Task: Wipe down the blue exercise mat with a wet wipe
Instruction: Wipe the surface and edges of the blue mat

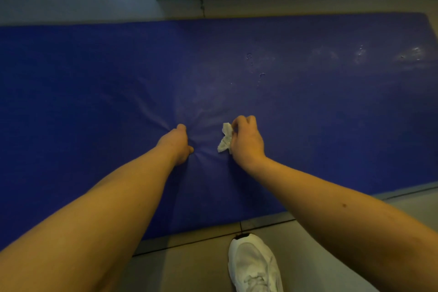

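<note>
both bare arms reach forward and down. the left hand (177, 143), its grip curled into a fist, presses the padded blue exercise mat (331, 114), creasing it. the right hand (246, 140) has its grip pinched round a crumpled white wet wipe (226, 138), held against the mat, which lies on pale floor tiles (194, 265) near a white sneaker (254, 265).
</note>
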Motion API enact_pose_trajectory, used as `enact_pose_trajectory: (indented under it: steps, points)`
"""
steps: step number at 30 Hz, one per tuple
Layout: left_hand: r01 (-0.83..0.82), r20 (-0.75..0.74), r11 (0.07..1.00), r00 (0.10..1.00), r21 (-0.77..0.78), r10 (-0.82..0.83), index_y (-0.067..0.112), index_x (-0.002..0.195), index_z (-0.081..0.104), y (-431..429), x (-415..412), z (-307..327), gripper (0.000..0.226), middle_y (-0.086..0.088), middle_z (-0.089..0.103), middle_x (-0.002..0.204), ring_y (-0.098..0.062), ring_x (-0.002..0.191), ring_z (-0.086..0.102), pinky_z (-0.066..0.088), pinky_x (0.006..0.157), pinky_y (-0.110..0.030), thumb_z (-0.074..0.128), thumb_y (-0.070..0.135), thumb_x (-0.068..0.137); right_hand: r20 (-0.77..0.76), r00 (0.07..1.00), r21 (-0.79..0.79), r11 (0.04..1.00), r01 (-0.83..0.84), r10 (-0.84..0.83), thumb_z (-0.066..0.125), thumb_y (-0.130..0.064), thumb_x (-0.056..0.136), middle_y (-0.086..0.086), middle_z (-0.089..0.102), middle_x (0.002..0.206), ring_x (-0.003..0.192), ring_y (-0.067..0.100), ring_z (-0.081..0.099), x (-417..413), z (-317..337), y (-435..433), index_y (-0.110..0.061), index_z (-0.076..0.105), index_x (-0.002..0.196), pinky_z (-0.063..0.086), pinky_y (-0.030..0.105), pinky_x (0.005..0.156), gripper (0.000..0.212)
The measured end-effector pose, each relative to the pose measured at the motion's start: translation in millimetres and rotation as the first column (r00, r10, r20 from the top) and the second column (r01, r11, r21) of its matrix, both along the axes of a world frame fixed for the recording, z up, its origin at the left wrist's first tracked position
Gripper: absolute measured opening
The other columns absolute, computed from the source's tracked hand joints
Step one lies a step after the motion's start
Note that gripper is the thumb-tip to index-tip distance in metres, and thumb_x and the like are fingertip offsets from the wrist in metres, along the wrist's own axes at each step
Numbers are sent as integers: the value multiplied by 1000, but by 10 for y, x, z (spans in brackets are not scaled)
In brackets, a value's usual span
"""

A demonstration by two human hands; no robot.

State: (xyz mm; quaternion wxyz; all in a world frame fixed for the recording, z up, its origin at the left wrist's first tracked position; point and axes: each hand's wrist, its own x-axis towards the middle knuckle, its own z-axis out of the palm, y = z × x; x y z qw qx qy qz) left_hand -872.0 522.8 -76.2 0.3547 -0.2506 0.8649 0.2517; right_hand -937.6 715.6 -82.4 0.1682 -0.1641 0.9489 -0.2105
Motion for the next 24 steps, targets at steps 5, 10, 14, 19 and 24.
enact_pose_trajectory:
  steps: [5,10,14,19,24]
  points:
    - [3,-8,1000,1000,-26,-3,5,135,36,2,13,-30,54,-17,55,125,-37,108,59,48,80,-42,65,29,96,-32,977,-97,972,-214,211,54,-27,103,2,47,98,75,17,51,396,-151,-153,-10,51,94,51,43,70,20]
    - [23,-29,999,999,-38,-25,7,123,41,0,26,-61,45,-16,56,120,-35,105,60,48,78,-41,67,29,94,-53,892,-196,871,-450,449,51,-20,105,7,50,106,90,27,48,571,-237,-188,-13,55,110,47,43,77,10]
    - [6,-34,1000,999,-18,-7,8,123,41,2,19,-53,42,-16,55,120,-36,105,59,48,79,-42,65,28,95,32,936,-227,914,-335,351,64,-27,96,5,55,95,82,8,45,106,-217,-133,-16,64,91,41,32,77,12]
    - [7,-34,1000,999,-5,-8,6,132,37,-11,31,-55,51,-16,54,123,-36,109,58,48,83,-42,63,29,96,-39,983,-119,977,176,-182,64,-39,94,-5,46,74,64,9,41,-641,6,78,-20,44,76,37,33,62,32]
    - [19,-30,1000,999,-24,-20,5,130,37,-1,31,-86,50,-18,54,125,-38,112,58,46,85,-43,64,30,96,-11,980,-180,964,195,-200,57,-30,98,-1,49,82,72,11,44,-503,-73,-188,-20,51,87,38,28,63,16]
